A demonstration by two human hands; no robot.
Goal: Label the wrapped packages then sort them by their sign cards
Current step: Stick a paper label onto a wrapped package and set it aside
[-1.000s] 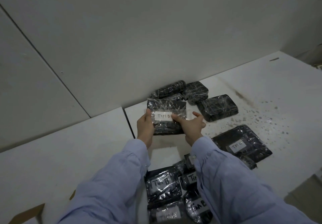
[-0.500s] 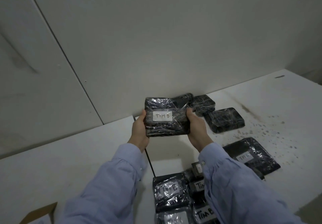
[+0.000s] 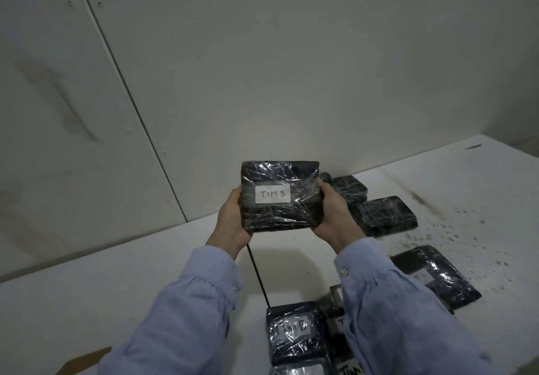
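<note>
A black package wrapped in clear film (image 3: 280, 214) is held up above the white table, its white label reading "TIM B" facing me. My left hand (image 3: 230, 223) grips its left edge and my right hand (image 3: 331, 217) grips its right edge. Below, near my sleeves, lie labelled packages, the nearest one marked "TIM B" (image 3: 294, 331). To the right lies a package labelled "TIM C" (image 3: 437, 275), partly hidden by my right sleeve. Unlabelled wrapped packages (image 3: 385, 217) sit against the wall behind my right hand.
The white table (image 3: 145, 272) has a dark seam running under the held package and dark specks on its right part. A plain wall stands close behind. A brown cardboard corner (image 3: 84, 360) shows at the bottom left.
Both hands lifted the "TIM B" package off the table, towards me. My right thumb left the label and that hand now grips the right edge. The camera tilted up.
</note>
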